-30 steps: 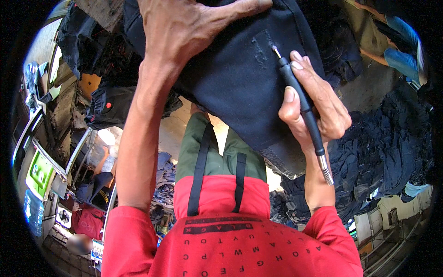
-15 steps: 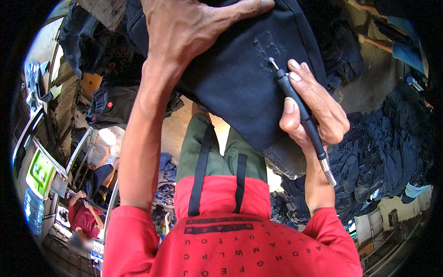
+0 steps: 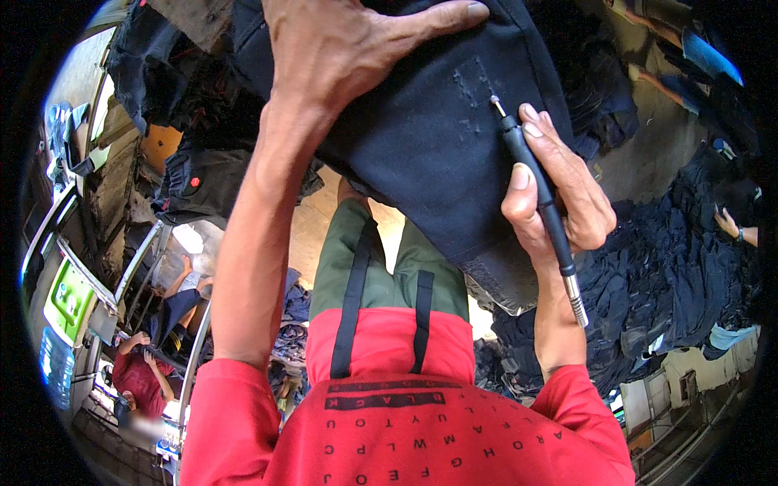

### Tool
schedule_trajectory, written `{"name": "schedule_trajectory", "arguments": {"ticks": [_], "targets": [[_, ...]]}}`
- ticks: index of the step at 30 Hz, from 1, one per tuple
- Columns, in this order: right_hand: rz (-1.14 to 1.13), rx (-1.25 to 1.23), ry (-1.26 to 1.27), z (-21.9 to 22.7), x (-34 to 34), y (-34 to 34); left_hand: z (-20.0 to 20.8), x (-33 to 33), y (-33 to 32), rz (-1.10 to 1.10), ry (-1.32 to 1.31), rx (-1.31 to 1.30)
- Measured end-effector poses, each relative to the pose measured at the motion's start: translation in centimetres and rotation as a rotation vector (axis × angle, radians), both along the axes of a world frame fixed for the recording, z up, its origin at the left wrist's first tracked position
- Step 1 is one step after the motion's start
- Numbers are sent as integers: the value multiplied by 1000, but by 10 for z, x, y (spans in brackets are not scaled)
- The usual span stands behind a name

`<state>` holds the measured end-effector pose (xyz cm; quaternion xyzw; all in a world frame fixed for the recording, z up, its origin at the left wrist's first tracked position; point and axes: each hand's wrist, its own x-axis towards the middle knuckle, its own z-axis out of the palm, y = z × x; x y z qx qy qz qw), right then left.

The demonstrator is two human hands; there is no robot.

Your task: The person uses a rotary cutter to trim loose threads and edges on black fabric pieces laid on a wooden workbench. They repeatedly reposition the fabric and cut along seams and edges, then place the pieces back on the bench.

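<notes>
Black cloth garment (image 3: 421, 162) front and centre, spread ahead of the lap, its lower part reaching past the right leg of the green shorts (image 3: 336, 259). Across its upper part, a frayed, pale-threaded patch (image 3: 466, 89) is seen. And here's the right hand (image 3: 563, 190): a pen-like rotary handpiece (image 3: 554, 227) is pinched between thumb and fingers, a narrow, firm grip, with the slim metal tip (image 3: 494, 99) aimed right at the patch's edge; whether the cloth is touched cannot be told. Over on the left, the cloth is covered by the left hand (image 3: 336, 53), thumb stretched out wide; the other fingers are cut off by the upper edge, so how that grip is closed cannot be told. To the right, dark garments (image 3: 648, 267) are heaped, and by them a wristbanded hand (image 3: 727, 221) is glimpsed. Down at lower left, a person in dark red (image 3: 139, 381) can be spotted.
</notes>
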<state>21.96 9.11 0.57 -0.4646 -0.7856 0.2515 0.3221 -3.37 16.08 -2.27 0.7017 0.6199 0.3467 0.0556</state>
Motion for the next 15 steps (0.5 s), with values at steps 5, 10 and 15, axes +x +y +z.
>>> {"name": "schedule_trajectory", "arguments": {"ticks": [5,10,15], "targets": [[107,49,96,-1,-8,2,7,-1,1,7,17,-29],[128,89,75,-4,-15,1,6,-3,-8,12,52,-84],[139,58,61,3,-15,-4,-2,-3,-11,-1,68,15]]}}
